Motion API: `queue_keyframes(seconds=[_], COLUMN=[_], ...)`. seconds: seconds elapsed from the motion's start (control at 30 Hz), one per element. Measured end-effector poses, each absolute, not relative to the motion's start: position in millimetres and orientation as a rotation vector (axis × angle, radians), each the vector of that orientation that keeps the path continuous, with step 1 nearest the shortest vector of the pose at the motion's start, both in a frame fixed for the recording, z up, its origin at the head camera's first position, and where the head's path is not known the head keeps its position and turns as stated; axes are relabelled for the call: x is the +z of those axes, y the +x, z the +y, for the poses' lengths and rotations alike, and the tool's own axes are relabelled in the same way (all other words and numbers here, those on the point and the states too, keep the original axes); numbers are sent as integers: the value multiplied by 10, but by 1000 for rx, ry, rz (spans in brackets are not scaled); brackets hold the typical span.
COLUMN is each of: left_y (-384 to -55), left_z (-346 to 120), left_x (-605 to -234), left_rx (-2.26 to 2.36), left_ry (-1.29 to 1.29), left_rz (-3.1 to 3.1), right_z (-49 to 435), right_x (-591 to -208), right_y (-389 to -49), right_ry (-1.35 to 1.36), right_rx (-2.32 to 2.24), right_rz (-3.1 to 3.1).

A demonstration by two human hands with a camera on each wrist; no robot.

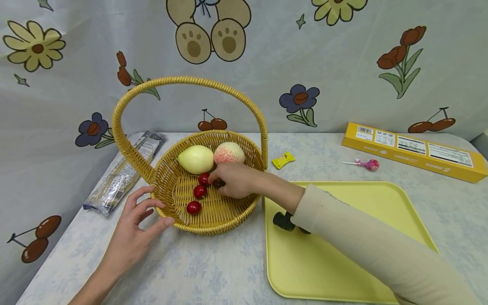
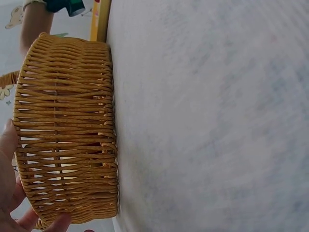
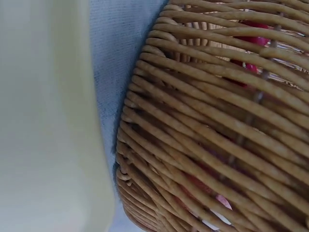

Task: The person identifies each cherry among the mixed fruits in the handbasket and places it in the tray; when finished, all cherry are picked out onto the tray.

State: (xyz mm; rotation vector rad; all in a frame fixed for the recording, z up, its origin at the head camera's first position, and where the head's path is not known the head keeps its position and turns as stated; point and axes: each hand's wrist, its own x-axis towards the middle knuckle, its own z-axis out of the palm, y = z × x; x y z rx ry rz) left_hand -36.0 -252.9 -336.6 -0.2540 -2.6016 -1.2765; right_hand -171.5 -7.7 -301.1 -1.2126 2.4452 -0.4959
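Note:
A round wicker basket with a tall arched handle stands on the table, also seen from the side in the left wrist view. Inside it lie a pale yellow-green pear-shaped fruit, a pink-speckled peach and several red cherries. My right hand reaches down into the basket, its curled fingers pinching a small dark object that is mostly hidden, beside the cherries. The left hand touches the basket's front-left rim, fingers and thumb spread; the same hand shows at the wicker wall.
A yellow tray lies right of the basket under my right forearm. Behind it are a yellow-wrapped candy, a lollipop and a long orange-yellow box. A clear plastic packet lies left of the basket. Patterned cloth hangs behind.

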Motion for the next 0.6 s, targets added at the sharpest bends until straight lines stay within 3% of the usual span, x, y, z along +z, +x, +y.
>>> queue_keyframes(seconds=[0.6], left_y=[-350], left_z=[-2515], left_x=[-3370], left_rx=[-1260], left_ry=[-242], left_rz=[-2605], right_z=[226], right_x=[-2862], right_y=[-1410], right_ry=[-1376], right_rx=[-788], right_rz=[2509])
